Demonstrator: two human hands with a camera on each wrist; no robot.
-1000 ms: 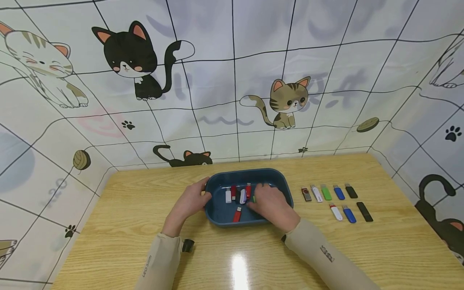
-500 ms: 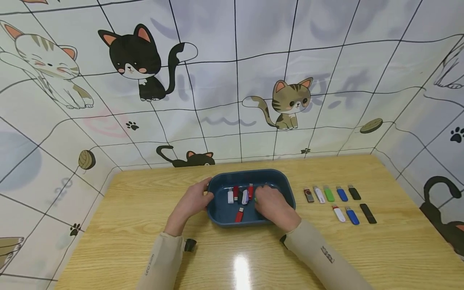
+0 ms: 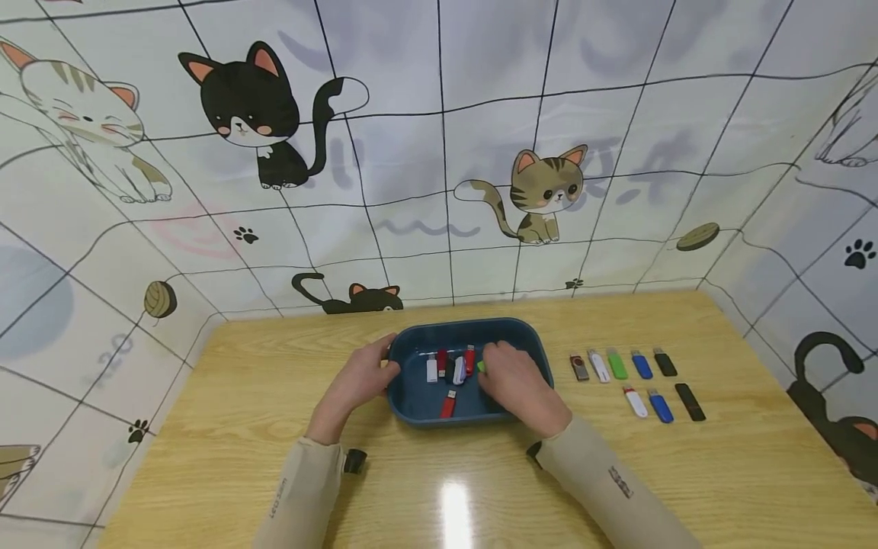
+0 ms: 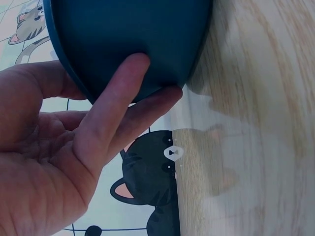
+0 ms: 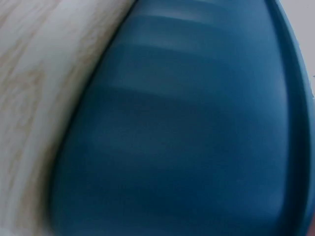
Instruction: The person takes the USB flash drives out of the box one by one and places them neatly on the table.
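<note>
A dark blue plastic bin (image 3: 418, 410) holds several USB sticks, among them a white one (image 3: 431, 370), a red one (image 3: 448, 404) near the front wall and a white-and-purple one (image 3: 459, 371). My left hand (image 3: 357, 377) grips the bin's left end; in the left wrist view, fingers (image 4: 115, 91) lie against the outer wall. Inside the bin's right half, my right hand (image 3: 514, 381) has curled fingers at a green USB stick (image 3: 482, 367), mostly covered by the hand. The right wrist view shows the bin's outer side (image 5: 187, 128), with almost none of the hand.
Right of the bin, several USB sticks lie in two rows on the wooden table (image 3: 274, 427), including a green one (image 3: 617, 364), a blue one (image 3: 661, 407) and a long black one (image 3: 690, 402). A cat-print sheet (image 3: 411, 175) hangs behind and beside the table.
My right hand has shifted slightly within the bin, its fingers drawing in around the green USB stick, which shows a little more now. The left hand stays on the bin.
</note>
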